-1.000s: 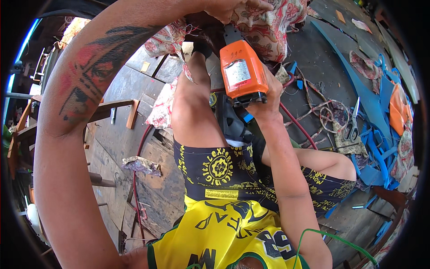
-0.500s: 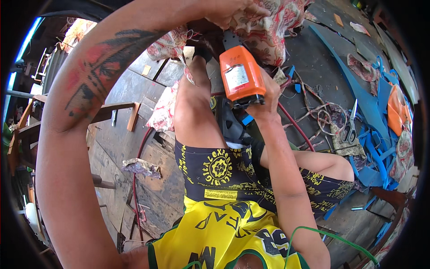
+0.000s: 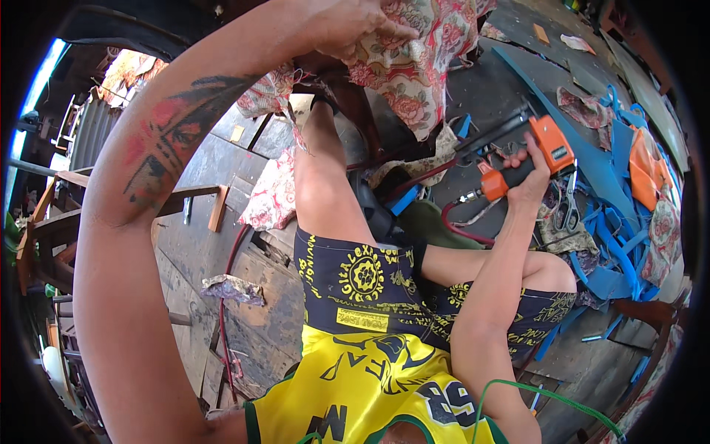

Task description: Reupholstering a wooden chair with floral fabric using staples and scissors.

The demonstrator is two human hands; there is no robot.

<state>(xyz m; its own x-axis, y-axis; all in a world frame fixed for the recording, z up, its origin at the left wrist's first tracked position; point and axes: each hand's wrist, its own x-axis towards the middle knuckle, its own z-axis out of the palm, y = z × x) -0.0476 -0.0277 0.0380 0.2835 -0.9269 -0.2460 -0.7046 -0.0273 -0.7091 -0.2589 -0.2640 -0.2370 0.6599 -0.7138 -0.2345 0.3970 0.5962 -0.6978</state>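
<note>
My left hand (image 3: 353,26) is at the top of the view, its fingers closed over the edge of a red-and-cream floral fabric (image 3: 414,92). The fabric drapes over a dark wooden piece of furniture, whose brown leg (image 3: 360,100) shows between my legs. Out to the right, my right hand (image 3: 526,174) grips an orange air staple gun (image 3: 553,144) by its black handle. The gun is apart from the fabric, its long black magazine pointing to the far left. A red air hose (image 3: 449,216) joins the handle at a metal fitting.
Scissors (image 3: 568,207) lie at the right, beside blue foam strips (image 3: 617,251) and an orange cloth (image 3: 647,174). Floral scraps (image 3: 270,196) and a small wood block (image 3: 219,208) are on the plank floor. More hose (image 3: 224,325) runs along the left, near a wooden frame (image 3: 52,222).
My right hand has swung the staple gun away from the fabric to the right and turned it sideways. My left hand stays on the fabric, shifted slightly left; the fabric's front flap now hangs in view.
</note>
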